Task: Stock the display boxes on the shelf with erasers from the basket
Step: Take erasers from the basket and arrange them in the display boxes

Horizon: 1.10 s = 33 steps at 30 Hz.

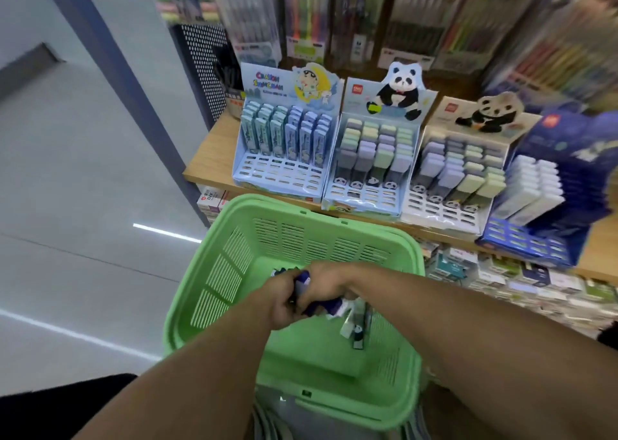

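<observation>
Both hands were inside the green basket (207,272). Left hand (284,300) was curled around a dark blue eraser (302,277). Right hand (329,284) was bent over more erasers (356,326); its fingers were hidden, so its grip could not be read, possibly holding some. On the wooden shelf (207,158) beyond stood four display boxes (284,172), partly filled.

basket (214,272) before shelf (207,158) | four display boxes (371,158) side by side on shelf | hands (311,292) in basket
</observation>
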Tool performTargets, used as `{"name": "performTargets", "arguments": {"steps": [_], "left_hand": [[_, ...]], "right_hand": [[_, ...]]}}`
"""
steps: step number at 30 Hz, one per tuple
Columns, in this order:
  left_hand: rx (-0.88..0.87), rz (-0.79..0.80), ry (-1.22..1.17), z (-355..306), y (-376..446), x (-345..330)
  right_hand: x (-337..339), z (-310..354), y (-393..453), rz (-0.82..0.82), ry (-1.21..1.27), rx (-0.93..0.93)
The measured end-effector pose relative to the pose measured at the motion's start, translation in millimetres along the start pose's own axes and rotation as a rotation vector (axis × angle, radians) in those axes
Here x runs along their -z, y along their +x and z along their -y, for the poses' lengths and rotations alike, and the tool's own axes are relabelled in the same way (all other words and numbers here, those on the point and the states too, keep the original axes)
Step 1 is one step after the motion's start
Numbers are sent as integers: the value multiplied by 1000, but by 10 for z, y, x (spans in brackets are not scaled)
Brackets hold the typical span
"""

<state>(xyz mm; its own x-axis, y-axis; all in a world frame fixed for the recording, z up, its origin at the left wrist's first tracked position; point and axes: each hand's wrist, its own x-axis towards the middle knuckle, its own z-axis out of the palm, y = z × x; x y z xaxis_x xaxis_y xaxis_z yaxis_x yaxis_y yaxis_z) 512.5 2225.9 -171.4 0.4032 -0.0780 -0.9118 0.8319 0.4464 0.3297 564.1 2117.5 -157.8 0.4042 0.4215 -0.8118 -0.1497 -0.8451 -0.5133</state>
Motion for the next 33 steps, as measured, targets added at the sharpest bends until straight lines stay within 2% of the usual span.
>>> {"name": "performTargets", "arguments": {"steps": [3, 8, 16, 19, 21, 24, 27, 33], "left_hand": [[-103, 35, -52, -180, -210, -216], [-246, 82, 8, -424, -743, -513], [-565, -87, 86, -1020, -1463, -810], [-549, -48, 199, -1189, -1756, -759], [-530, -8, 303, -1212, -1882, -797], [-510, 80, 403, -1108, -1971, -949], [-482, 135, 377, -950, -1944, -1132], [-471, 199, 269, -776, -1814, -1469]], "right_hand": [[209, 80, -368, -105, 28, 47], [470, 282, -1072, -128, 133, 140], [939, 531, -2174, -362, 304, 236], [1059, 473, -2343, -439, 363, 228], [1100, 391, -2327, -464, 502, 218], [1161, 319, -2258, -376, 673, 195], [1259, 332, -2240, -311, 822, 202], [1430, 279, -2190, -520, 1080, 319]]}}
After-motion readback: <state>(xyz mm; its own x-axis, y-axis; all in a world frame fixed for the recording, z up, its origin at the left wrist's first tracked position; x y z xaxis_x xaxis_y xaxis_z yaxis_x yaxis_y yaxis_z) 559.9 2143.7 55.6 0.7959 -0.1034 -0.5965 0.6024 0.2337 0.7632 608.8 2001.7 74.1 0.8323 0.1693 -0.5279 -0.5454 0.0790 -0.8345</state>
